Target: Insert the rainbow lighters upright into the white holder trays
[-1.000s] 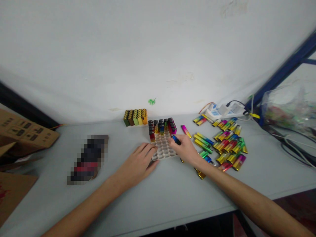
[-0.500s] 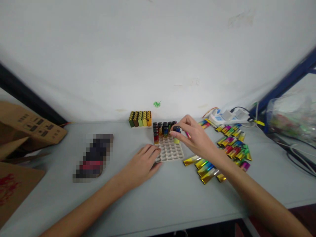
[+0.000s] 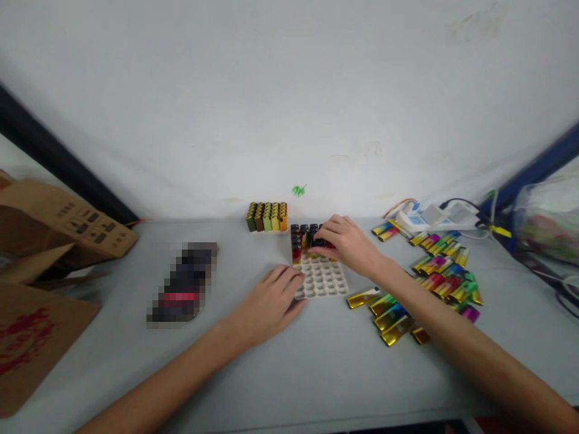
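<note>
A white tray [image 3: 323,284] with rows of small sockets sits on the table. Its back rows hold several upright lighters [image 3: 296,252] with black tops. At the tray's left front corner, my left hand [image 3: 271,301] grips the edge between fingers and thumb. My right hand [image 3: 346,244] is over the back right of the tray, fingers closed around a lighter among the standing ones; the hand partly hides it. Loose shiny lighters [image 3: 393,328], gold with coloured parts, lie in a pile beneath and beyond my right forearm.
Behind and left of the tray stands a packed block of gold-topped lighters [image 3: 266,218]. A blurred-out dark object [image 3: 183,286] lies on the left, near cardboard boxes [image 3: 67,217]. A power strip [image 3: 436,217] with cables is at back right, beside a clear plastic bag [image 3: 549,211].
My right hand has lowered the lighter it held into the tray's back right area, and its fingers now cover it. My left hand stays at the tray's corner. The view has shifted slightly.
</note>
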Demonstrator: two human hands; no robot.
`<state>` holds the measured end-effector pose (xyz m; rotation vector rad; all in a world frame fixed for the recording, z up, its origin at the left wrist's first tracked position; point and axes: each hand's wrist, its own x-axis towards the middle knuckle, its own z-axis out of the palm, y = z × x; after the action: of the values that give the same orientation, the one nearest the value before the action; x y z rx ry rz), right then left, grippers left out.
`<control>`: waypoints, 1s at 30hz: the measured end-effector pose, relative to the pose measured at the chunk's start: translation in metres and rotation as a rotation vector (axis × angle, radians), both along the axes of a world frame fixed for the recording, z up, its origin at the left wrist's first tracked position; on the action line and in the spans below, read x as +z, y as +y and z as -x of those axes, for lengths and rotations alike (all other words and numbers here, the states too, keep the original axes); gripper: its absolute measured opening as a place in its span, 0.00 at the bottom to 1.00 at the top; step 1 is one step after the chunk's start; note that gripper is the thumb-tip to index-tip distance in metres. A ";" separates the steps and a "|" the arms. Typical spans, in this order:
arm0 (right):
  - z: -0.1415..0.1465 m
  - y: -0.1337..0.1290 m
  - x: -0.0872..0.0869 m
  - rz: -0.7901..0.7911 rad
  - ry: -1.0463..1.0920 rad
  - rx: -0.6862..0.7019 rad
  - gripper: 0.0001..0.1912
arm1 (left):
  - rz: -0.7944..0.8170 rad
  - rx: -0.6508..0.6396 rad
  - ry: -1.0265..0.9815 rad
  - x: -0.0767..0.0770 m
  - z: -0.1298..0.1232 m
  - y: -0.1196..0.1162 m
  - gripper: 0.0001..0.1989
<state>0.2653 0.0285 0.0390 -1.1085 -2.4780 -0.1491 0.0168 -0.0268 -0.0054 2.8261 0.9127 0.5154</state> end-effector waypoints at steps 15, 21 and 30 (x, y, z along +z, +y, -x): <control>-0.007 0.000 0.012 0.052 0.013 0.014 0.18 | 0.002 -0.001 -0.013 -0.001 0.001 0.000 0.16; -0.042 -0.027 0.015 0.066 0.293 -0.062 0.19 | -0.017 -0.002 -0.011 -0.002 0.002 0.002 0.16; -0.159 -0.074 -0.016 0.087 0.199 -0.455 0.20 | -0.041 -0.015 -0.034 -0.008 0.005 0.006 0.15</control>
<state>0.4243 -0.0454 0.0232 -1.6263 -2.0427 -0.0577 0.0122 -0.0206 -0.0132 2.8496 0.8837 0.5851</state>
